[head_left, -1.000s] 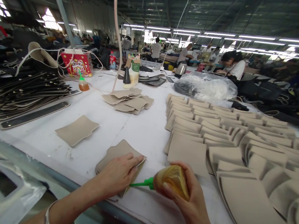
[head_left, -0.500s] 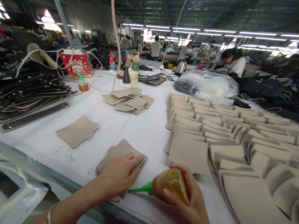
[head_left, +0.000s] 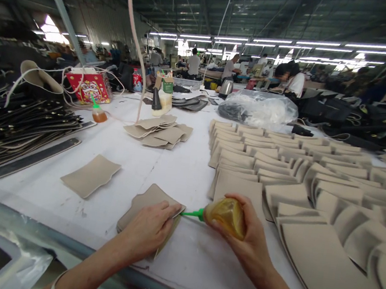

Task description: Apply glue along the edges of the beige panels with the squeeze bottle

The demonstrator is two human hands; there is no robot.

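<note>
My right hand (head_left: 249, 242) is wrapped around a squeeze bottle (head_left: 228, 215) of amber liquid, tilted nearly on its side. Its thin green nozzle (head_left: 193, 213) points left and meets the right corner of a beige leather-like piece (head_left: 146, 197). My left hand (head_left: 148, 226) grips that piece against the table, fingers along its right edge. Beneath the fingers a yellowish, wet-looking strip shows on the edge; my left thumb is hidden. To the left, a single matching beige piece (head_left: 91, 176) lies flat.
Overlapping rows of beige pieces (head_left: 302, 178) cover the right side of the white table (head_left: 188, 177). Further back are a loose beige pile (head_left: 161, 131), a second glue-type bottle (head_left: 98, 113), a red box (head_left: 90, 86) and a plastic bag (head_left: 257, 110). Black straps (head_left: 28, 127) are heaped at left.
The bottle in my right hand has moved up, its nozzle travelling from the piece's lower end to its right corner. My left hand still holds the piece; the view has shifted slightly.
</note>
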